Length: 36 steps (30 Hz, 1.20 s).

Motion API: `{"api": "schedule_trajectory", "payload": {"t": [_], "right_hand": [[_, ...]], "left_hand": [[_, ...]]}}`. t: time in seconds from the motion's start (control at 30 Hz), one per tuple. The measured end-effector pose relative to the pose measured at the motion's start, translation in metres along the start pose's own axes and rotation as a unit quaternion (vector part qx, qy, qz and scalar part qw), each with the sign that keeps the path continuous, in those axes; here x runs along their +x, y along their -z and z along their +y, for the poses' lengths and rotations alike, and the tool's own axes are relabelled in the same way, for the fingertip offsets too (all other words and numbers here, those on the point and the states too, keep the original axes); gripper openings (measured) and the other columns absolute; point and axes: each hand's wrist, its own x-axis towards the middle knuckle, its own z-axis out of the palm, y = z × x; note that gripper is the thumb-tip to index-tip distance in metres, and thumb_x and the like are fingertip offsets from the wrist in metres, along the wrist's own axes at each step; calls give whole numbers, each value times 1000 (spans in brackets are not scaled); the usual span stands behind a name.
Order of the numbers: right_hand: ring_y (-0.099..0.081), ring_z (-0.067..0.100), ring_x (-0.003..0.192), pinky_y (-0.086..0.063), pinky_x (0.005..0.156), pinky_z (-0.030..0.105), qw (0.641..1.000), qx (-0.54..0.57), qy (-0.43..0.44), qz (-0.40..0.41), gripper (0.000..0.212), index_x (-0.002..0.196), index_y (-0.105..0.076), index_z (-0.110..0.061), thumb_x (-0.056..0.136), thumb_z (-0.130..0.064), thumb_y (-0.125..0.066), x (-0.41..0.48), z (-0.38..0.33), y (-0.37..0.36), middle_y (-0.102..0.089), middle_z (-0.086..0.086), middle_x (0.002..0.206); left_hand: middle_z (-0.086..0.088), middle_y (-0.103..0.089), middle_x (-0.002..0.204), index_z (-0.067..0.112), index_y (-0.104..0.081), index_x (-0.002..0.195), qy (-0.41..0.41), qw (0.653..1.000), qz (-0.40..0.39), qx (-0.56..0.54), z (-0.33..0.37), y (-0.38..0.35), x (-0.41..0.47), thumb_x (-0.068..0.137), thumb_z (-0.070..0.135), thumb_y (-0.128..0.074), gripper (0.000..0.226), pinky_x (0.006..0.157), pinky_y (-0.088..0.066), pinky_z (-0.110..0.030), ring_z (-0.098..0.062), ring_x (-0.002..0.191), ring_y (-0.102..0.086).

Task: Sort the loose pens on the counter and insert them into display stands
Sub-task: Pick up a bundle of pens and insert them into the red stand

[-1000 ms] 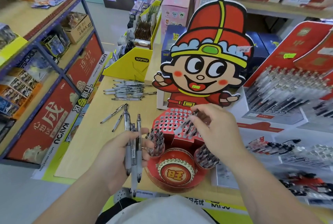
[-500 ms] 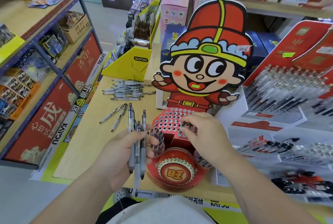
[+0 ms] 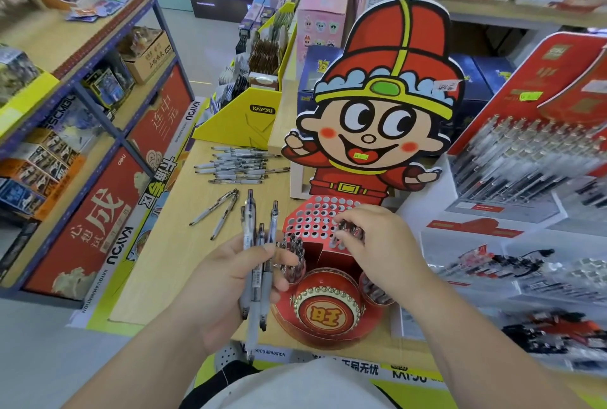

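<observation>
My left hand (image 3: 226,280) grips a bundle of several grey-white pens (image 3: 254,237), held upright just left of the red display stand. The stand's perforated top (image 3: 312,221) sits below a cartoon cardboard figure (image 3: 377,106). My right hand (image 3: 381,244) hovers over the right side of that top, fingers curled and pinching the tip of a pen (image 3: 349,230) standing in the holes. Round side cups (image 3: 295,257) hold more pens. A pile of loose pens (image 3: 236,165) lies farther back on the wooden counter (image 3: 170,244), with two single pens (image 3: 220,208) nearer.
A yellow KAYOU box (image 3: 243,122) stands behind the loose pile. A red slanted pen display (image 3: 532,152) and trays of packaged pens (image 3: 525,270) fill the right. A blue-framed shelf (image 3: 65,112) lines the aisle on the left.
My right hand has lowered the pen it held into the perforated top and now sits low over the holes. My left hand with the bundle has shifted slightly up and right.
</observation>
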Motion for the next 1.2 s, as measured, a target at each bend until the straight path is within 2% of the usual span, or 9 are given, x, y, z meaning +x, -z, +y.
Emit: {"api": "schedule_trajectory", "payload": {"t": [0.13,0.2,0.3,0.47,0.6,0.83,0.97,1.07,1.2], "right_hand": [[-53,7,114,-41,94,23,998,40,-8,49,34,123,-67,-28,91,-41,-67,-3,-7,10,-66,-16,116],[-58,-1,105,-46,89,20,982,171,-35,77,27,116,-69,-33,91,-42,-66,-9,-19,22,-68,-22,105],[-68,0,90,-52,77,17,917,390,-82,-24,13,103,-74,-30,91,-28,-71,-16,-34,39,-74,-16,92],[-63,-2,67,-48,63,12,859,505,-62,-53,10,87,-75,-13,90,-5,-70,-28,-28,49,-71,-9,72],[-61,-2,65,-47,61,12,849,523,-72,-43,7,90,-74,-9,90,-4,-69,-34,-19,50,-70,-9,71],[-67,15,79,-53,66,25,789,584,-172,88,11,94,-74,-12,91,-5,-67,-34,14,67,-74,4,83],[-69,14,75,-57,72,34,836,487,-152,204,14,94,-74,-18,93,-5,-67,-31,38,79,-74,-1,78],[-70,18,81,-59,81,43,890,379,-140,211,11,100,-73,-20,91,-14,-71,-28,45,70,-73,-4,83],[-68,13,81,-56,79,33,914,325,-129,208,9,99,-71,-19,90,-18,-72,-25,45,53,-71,-8,85]], "left_hand": [[-15,-73,82,0,-60,107,-10,998,-30,49,3,-7,-7,96,11,-58,16,44,-43,-26,-17,50,-51],[-12,-71,75,-4,-59,105,-12,996,-64,53,6,-11,-10,92,13,-63,21,39,-40,-25,-15,45,-47],[-10,-70,69,-8,-59,106,-9,990,-122,65,9,-17,-11,87,17,-74,35,38,-41,-25,-15,44,-47],[-25,-72,96,6,-66,102,-15,983,-149,103,11,-33,-10,86,14,-76,20,42,-42,-26,-19,49,-48],[-24,-73,101,10,-66,107,-11,979,-159,130,9,-42,-6,87,20,-74,24,50,-39,-29,-20,51,-51],[-19,-73,87,3,-60,121,9,997,-12,70,1,-46,12,101,18,-56,25,43,-46,-28,-24,51,-58],[-15,-64,71,4,-59,123,-6,997,40,68,0,-38,17,102,20,-55,26,41,-38,-28,-20,42,-46],[-11,-60,68,2,-60,123,-5,996,40,80,0,-37,17,101,22,-57,30,45,-35,-30,-20,42,-41],[-14,-59,71,-1,-59,123,-4,997,23,67,1,-36,16,101,22,-55,32,44,-35,-30,-21,44,-40]]}}
